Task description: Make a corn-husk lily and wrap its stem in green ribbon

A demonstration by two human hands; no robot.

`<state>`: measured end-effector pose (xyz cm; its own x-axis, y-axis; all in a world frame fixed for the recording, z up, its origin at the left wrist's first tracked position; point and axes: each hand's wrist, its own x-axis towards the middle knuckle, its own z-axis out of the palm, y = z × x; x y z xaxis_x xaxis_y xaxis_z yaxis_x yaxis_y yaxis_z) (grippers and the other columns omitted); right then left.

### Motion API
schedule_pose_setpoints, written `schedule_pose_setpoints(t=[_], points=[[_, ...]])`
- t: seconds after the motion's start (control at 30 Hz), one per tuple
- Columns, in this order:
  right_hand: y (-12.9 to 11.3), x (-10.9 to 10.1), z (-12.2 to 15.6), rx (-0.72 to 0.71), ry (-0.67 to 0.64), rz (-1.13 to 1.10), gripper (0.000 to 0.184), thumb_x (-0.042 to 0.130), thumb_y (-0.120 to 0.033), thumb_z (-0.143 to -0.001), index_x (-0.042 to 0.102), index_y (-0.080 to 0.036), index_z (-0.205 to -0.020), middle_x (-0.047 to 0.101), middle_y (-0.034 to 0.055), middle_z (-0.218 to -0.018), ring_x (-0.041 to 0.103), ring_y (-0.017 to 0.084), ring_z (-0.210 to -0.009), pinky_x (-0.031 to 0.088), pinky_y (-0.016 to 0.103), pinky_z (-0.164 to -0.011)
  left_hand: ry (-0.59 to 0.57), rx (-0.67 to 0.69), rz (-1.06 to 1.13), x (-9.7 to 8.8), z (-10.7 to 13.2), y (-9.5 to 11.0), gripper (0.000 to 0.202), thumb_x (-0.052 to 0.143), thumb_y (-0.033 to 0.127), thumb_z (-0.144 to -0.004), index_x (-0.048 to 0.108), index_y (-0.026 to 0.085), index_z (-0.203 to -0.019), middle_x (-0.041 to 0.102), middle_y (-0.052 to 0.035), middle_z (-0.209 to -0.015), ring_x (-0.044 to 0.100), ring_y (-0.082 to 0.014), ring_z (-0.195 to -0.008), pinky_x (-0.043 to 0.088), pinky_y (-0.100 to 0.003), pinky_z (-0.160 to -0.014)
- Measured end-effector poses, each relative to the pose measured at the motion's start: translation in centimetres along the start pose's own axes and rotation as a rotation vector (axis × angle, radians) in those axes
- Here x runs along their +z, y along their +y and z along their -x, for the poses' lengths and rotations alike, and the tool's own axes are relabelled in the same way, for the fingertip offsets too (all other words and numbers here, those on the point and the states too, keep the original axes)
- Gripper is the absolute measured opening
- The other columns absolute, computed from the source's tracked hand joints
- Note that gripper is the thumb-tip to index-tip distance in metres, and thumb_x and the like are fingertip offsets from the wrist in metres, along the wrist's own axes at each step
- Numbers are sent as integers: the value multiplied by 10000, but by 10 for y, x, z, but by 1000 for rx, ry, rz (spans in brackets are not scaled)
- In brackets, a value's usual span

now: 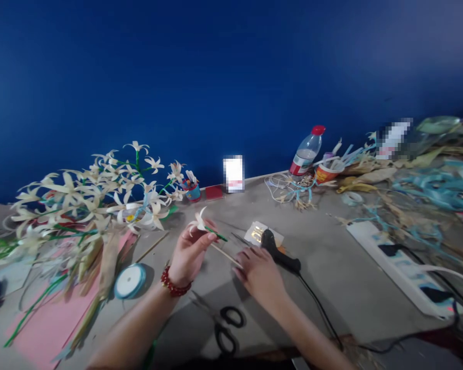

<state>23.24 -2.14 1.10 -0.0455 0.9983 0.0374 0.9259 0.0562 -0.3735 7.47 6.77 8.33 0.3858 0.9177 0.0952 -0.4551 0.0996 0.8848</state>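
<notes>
My left hand (pixel 188 253), with a red bead bracelet on the wrist, is closed on a small cream paper flower (pixel 199 222) with a short green stem. My right hand (pixel 257 271) rests on the table beside it, fingers pinched on a thin wooden stick (pixel 224 253) that points up toward the flower. A black glue gun (pixel 278 251) lies just right of my right hand, its cord running toward me. Black-handled scissors (pixel 224 325) lie on the table under my forearms.
A large bunch of cream flowers on green stems (pixel 96 198) lies at the left over pink paper (pixel 48 324). A blue tape roll (pixel 129 281), water bottle (pixel 306 150), cup (pixel 326 172), white power strip (pixel 393 270) and husk scraps (pixel 420 190) fill the right.
</notes>
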Motion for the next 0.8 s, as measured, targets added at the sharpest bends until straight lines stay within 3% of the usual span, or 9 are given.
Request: schedule_pose_setpoints(t=[0.17, 0.27, 0.37, 0.5, 0.63, 0.7, 0.8], points=[[-18, 23, -30, 86, 12, -52, 85, 572, -135, -850, 651, -156, -870, 706, 161, -946, 635, 303, -969, 447, 411, -857, -36, -21, 55, -2, 3, 0, 141, 830, 207, -681, 697, 186, -723, 656, 3, -785, 588, -115, -730, 492, -235, -679], [-12, 28, -41, 77, 71, -162, 103, 551, -141, -852, 604, -176, -771, 712, 124, -824, 669, 249, -812, 480, 338, -739, -20, -37, 84, -7, 2, 6, 137, 822, 195, -692, 691, 176, -728, 667, 5, -802, 585, -98, -695, 487, -225, -676], [-3, 20, -45, 43, 160, -322, 183, 461, -224, -930, 535, -201, -764, 683, 38, -704, 651, 170, -614, 492, 265, -604, -9, -35, 100, -10, 0, 13, 136, 814, 198, -704, 686, 164, -735, 663, 6, -794, 579, -89, -678, 476, -215, -673], [-5, -2, -40, 20, 342, -531, 241, 294, -315, -1021, 487, -198, -938, 661, 33, -783, 645, 132, -581, 531, 242, -564, 9, -36, 116, -11, -2, 17, 141, 812, 193, -707, 678, 155, -732, 658, 4, -795, 573, -85, -675, 470, -213, -680], [-14, -21, -21, -4, 646, -826, 132, 452, -295, -993, 540, -212, -1047, 619, -1, -760, 580, 104, -504, 497, 200, -464, 42, -61, 126, -10, -3, 17, 143, 815, 182, -699, 676, 155, -722, 658, 3, -794, 570, -85, -677, 472, -214, -687], [-12, -28, -10, -87, 715, -709, 119, 530, -219, -952, 610, -221, -1039, 671, 22, -814, 631, 118, -574, 520, 202, -514, 64, -54, 137, -11, -4, 17, 148, 820, 186, -692, 677, 161, -717, 667, 1, -801, 574, -89, -678, 477, -218, -683], [-3, -38, 5, -279, 740, -424, 224, 582, -122, -894, 677, -224, -1068, 734, 59, -917, 709, 182, -824, 574, 253, -724, 97, -31, 150, -14, -5, 19, 142, 822, 193, -691, 686, 175, -726, 676, 2, -806, 579, -94, -675, 483, -224, -678]])
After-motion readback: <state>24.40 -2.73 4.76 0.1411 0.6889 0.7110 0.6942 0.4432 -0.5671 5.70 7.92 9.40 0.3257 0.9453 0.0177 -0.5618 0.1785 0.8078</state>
